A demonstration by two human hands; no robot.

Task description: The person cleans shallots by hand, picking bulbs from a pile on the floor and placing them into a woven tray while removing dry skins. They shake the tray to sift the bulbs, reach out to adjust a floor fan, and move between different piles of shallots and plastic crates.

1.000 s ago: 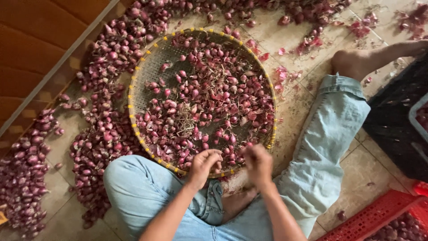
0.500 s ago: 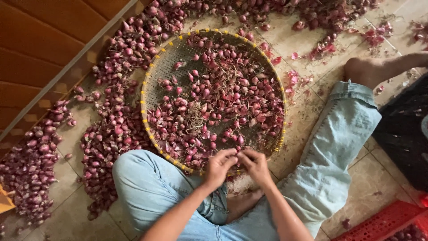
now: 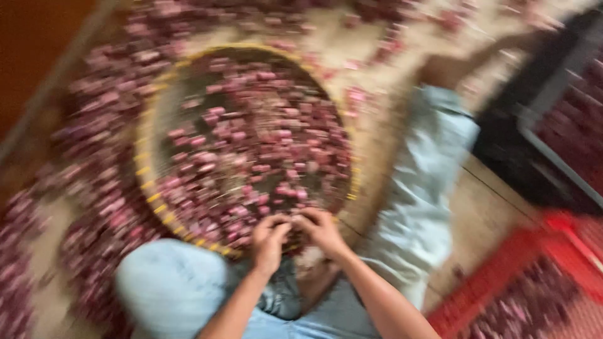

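Your view smears into motion blur now, where a moment ago it was sharp. Your left hand (image 3: 271,238) and right hand (image 3: 321,229), apart a second ago at the near rim of the woven tray (image 3: 146,182), now meet with fingertips touching over the small red onions (image 3: 251,150) there. The red crate (image 3: 502,295) beyond your right hand shows more of itself, and the dark crate (image 3: 553,113) above it comes further into view.
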